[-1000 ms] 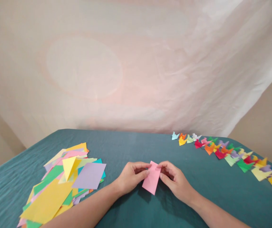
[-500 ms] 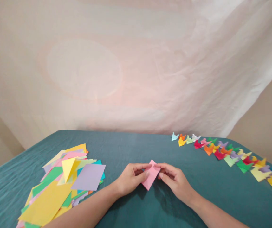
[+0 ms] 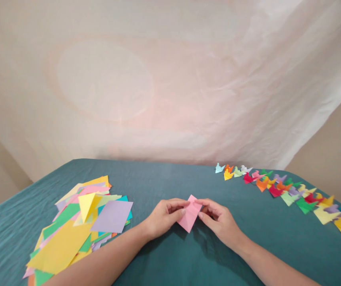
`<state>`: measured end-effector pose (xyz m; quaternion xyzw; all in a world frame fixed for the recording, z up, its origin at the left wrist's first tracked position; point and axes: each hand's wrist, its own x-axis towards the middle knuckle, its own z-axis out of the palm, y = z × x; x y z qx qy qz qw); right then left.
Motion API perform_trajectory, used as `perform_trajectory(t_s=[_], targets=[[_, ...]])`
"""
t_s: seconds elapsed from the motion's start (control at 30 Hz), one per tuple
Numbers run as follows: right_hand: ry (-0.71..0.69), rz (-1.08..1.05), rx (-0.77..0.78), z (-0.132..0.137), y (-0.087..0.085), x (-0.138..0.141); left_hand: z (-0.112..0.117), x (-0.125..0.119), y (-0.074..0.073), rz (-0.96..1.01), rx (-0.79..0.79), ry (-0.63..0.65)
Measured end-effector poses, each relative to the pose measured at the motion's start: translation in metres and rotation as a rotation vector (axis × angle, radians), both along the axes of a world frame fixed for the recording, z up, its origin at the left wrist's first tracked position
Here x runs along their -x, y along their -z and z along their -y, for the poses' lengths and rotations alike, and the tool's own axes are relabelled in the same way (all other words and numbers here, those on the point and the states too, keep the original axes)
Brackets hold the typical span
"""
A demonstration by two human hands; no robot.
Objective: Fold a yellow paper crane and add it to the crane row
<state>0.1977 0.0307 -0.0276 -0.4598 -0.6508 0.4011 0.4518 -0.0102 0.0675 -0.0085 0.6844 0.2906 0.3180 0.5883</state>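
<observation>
A folded pink paper is held just above the teal tablecloth in front of me. My left hand pinches its left edge with thumb and fingers closed on it. From the other side, my right hand grips the right edge the same way. The paper is a narrow folded shape, tilted, with its top corner pointing away from me.
A loose heap of coloured paper sheets lies to the left, with a folded yellow piece standing on it. A row of several small folded paper birds runs along the right side. A pale cloth backdrop hangs behind the table.
The pink paper has become shorter and narrower between my fingers, and both hands have shifted slightly away from me. The heap and the row of birds have not moved.
</observation>
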Motion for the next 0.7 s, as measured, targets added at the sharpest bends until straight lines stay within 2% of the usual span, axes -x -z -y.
perform_trajectory(t_s=[0.4,0.7], targets=[[-0.082,-0.019,-0.072,0.0007,-0.0007,0.0003,-0.0003,-0.0005,-0.0002,0.047,0.161,-0.016],[-0.066,-0.004,-0.101,0.0001,-0.0002,0.0020,0.0001,-0.0013,-0.0046,0.048,0.139,-0.009]])
